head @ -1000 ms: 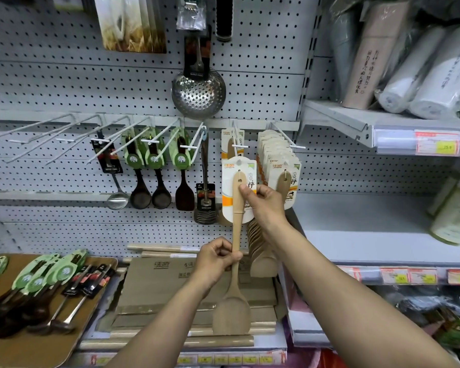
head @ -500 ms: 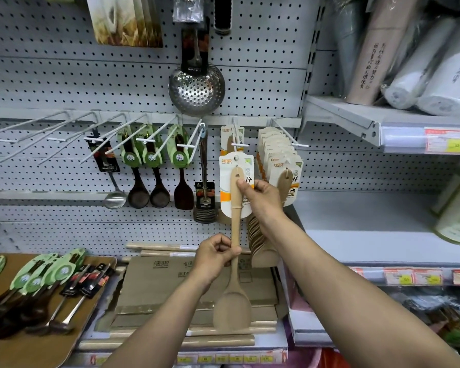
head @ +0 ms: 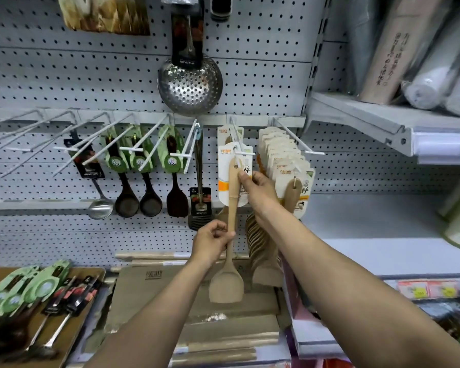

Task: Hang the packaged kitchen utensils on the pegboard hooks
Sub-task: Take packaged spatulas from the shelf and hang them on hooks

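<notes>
A wooden spatula point(head: 226, 284) with a white and orange card point(head: 225, 187) at its handle top hangs upright in front of the pegboard point(head: 263, 81). My left hand point(head: 211, 241) grips the handle at mid-length. My right hand point(head: 258, 191) pinches the card's right edge. The card's hole sits at the tip of a white hook point(head: 237, 139), which carries one more carded spatula further back. To the right, a second hook point(head: 295, 140) holds a thick row of the same carded spatulas point(head: 290, 166).
Left hooks carry green-carded dark spoons point(head: 138, 179), a steel ladle point(head: 98, 205) and a dark turner point(head: 200, 205); further left hooks are bare. A steel skimmer point(head: 190, 85) hangs above. A wooden tray point(head: 72, 338) of utensils lies lower left, cardboard boxes point(head: 170, 288) below, shelves point(head: 383, 120) right.
Both hands have lifted the spatula, and its card has gone from below the hook's tip up to it, with the hole now at the hook's end.
</notes>
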Tool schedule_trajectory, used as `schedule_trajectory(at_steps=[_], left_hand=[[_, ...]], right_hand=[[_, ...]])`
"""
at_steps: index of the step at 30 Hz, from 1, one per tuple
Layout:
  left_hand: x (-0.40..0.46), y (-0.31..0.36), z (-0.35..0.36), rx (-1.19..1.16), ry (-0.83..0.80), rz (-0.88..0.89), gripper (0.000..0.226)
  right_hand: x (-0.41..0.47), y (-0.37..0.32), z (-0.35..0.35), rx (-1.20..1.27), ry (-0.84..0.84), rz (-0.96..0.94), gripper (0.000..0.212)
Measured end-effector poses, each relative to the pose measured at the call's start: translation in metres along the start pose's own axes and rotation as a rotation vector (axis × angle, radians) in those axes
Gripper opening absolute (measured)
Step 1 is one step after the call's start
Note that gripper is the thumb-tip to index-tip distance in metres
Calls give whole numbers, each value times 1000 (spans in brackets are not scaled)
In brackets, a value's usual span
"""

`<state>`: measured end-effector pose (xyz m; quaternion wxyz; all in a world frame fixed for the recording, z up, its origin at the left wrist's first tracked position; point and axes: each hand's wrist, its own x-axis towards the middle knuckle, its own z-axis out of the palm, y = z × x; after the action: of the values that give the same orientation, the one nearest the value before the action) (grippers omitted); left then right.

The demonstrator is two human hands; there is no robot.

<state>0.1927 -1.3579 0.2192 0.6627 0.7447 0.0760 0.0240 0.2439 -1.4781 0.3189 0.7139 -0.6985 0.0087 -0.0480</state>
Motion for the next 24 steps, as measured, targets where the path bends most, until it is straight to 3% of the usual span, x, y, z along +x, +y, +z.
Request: schedule_trajectory(at_steps=[2, 6, 10, 12, 17, 24], left_hand=[[13, 2, 0, -1, 3, -2, 13], [40, 8, -1, -16, -16, -4, 16], [69, 9, -3, 9, -26, 5, 13], [80, 10, -4, 14, -25, 3, 15], [102, 14, -2, 35, -16, -8, 19], [124, 13, -1, 102, -19, 39, 17]], right_hand=[[12, 2, 5, 5, 26, 3, 35], [35, 2, 13, -16, 46, -14, 14], [55, 2, 21, -37, 75, -6, 19], [61, 3, 22, -70, 74, -29, 9], [75, 4, 27, -39, 66, -16, 21], [93, 9, 28, 20, 56, -13, 16]])
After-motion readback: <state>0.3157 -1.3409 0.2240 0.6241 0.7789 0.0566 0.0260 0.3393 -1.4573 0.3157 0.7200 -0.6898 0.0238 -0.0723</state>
